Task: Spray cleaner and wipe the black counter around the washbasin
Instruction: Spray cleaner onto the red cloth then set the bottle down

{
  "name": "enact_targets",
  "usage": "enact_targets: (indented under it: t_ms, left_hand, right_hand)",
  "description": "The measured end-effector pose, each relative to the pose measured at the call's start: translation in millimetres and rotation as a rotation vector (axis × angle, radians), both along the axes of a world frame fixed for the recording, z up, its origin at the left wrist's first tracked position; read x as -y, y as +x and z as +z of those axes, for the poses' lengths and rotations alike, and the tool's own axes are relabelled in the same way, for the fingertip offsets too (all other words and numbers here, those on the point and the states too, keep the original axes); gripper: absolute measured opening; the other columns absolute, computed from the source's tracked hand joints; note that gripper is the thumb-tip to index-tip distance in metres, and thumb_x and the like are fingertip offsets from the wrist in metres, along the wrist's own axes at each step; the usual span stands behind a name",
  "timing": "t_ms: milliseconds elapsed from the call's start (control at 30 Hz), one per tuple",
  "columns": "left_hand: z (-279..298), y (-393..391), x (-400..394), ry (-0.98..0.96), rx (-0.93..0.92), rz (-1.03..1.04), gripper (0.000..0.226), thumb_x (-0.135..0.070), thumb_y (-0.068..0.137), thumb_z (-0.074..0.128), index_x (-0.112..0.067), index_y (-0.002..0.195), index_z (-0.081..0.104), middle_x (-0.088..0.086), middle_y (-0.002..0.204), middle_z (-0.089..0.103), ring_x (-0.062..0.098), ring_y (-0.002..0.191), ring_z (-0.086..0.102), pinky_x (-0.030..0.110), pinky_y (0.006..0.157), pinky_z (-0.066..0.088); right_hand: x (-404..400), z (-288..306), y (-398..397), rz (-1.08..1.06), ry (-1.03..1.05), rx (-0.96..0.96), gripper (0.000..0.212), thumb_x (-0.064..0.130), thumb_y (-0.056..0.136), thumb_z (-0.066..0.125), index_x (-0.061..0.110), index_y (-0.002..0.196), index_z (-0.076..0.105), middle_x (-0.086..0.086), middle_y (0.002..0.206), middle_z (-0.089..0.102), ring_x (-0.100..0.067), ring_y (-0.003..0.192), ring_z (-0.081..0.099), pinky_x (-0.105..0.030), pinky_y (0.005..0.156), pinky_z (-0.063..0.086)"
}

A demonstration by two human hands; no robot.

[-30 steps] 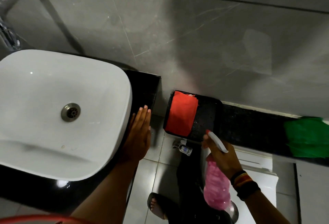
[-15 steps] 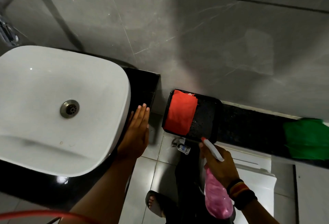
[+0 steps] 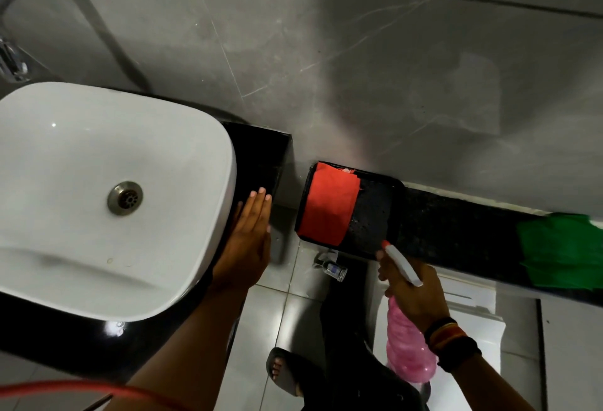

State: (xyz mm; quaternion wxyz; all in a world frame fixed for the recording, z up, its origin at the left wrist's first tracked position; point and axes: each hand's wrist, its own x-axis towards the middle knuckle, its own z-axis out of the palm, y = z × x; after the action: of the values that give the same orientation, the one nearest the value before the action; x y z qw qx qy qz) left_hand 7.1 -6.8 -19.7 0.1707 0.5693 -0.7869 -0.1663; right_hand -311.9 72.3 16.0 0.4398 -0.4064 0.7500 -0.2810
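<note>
Now right hand (image 3: 411, 293) gripping spray bottle (image 3: 408, 342)

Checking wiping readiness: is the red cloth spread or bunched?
Spread. The red cloth lies flat, covering the black tray's left part.

A single head-worn camera looked steeply down, close over the white washbasin (image 3: 107, 195) at frame left; the wall rose beyond it, the floor (image 3: 293, 306) lay right of it.
</note>
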Motion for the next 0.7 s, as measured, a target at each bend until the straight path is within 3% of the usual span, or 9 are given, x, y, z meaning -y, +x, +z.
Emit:
enact_targets:
  t_ms: [167, 267, 367, 500, 600, 700]
  left_hand:
    - [-3.3, 1.2, 0.2, -0.001, -0.011, -0.005, 0.057, -0.019, 0.106, 0.030, 0.001, 0.160, 0.030, 0.017, 0.171, 0.026, 0.032, 0.162, 0.019, 0.057, 0.129, 0.023]
    - [-5.2, 1.7, 0.7, -0.013, -0.017, -0.009, 0.057, -0.018, 0.106, 0.031, 0.000, 0.160, 0.030, 0.017, 0.171, 0.026, 0.031, 0.162, 0.018, 0.055, 0.130, 0.021]
    - [-6.2, 2.7, 0.6, -0.023, -0.017, -0.016, 0.057, -0.017, 0.106, 0.032, 0.000, 0.161, 0.029, 0.016, 0.172, 0.025, 0.030, 0.162, 0.017, 0.053, 0.131, 0.019]
    - [-8.0, 4.4, 0.1, -0.025, -0.027, -0.018, 0.058, -0.016, 0.106, 0.033, -0.001, 0.161, 0.028, 0.016, 0.172, 0.024, 0.030, 0.163, 0.016, 0.053, 0.131, 0.019]
    - [-9.1, 4.7, 0.7, -0.024, -0.040, -0.022, 0.058, -0.016, 0.106, 0.033, -0.001, 0.161, 0.028, 0.015, 0.173, 0.023, 0.029, 0.163, 0.014, 0.053, 0.131, 0.018]
    - [-10.2, 4.3, 1.5, -0.025, -0.046, -0.022, 0.058, -0.015, 0.105, 0.035, 0.000, 0.161, 0.028, 0.016, 0.173, 0.023, 0.029, 0.163, 0.015, 0.054, 0.131, 0.018]
  right_hand:
    - [-15.5, -4.9, 7.3, 0.161, 0.077, -0.064, 0.065, 0.077, 0.083, 0.057, 0.014, 0.067, 0.068, -0.011, 0.061, 0.071, -0.030, 0.057, 0.071, -0.056, 0.060, 0.060]
    - [-17.8, -7.0, 5.3, 0.118, 0.046, -0.039, 0.061, 0.078, 0.080, 0.053, 0.021, 0.073, 0.073, -0.008, 0.065, 0.074, -0.026, 0.060, 0.073, -0.056, 0.061, 0.061]
    - [-11.4, -5.5, 1.2, 0.075, 0.033, -0.063, 0.066, 0.082, 0.078, 0.054, 0.020, 0.066, 0.071, -0.008, 0.059, 0.072, -0.026, 0.054, 0.072, -0.056, 0.061, 0.061]
    - [0.7, -3.1, 3.5, 0.069, -0.015, 0.022, 0.068, 0.093, 0.070, 0.055, 0.032, 0.087, 0.079, -0.008, 0.067, 0.075, -0.028, 0.064, 0.074, -0.059, 0.065, 0.062]
    - [6.3, -4.3, 4.4, 0.050, 0.017, 0.028, 0.075, 0.093, 0.067, 0.059, 0.023, 0.083, 0.078, -0.008, 0.060, 0.073, -0.028, 0.057, 0.073, -0.058, 0.062, 0.062]
    - [4.7, -2.5, 4.1, 0.029, 0.002, 0.036, 0.064, 0.093, 0.068, 0.059, 0.034, 0.084, 0.078, -0.006, 0.067, 0.076, -0.025, 0.061, 0.075, -0.058, 0.062, 0.063]
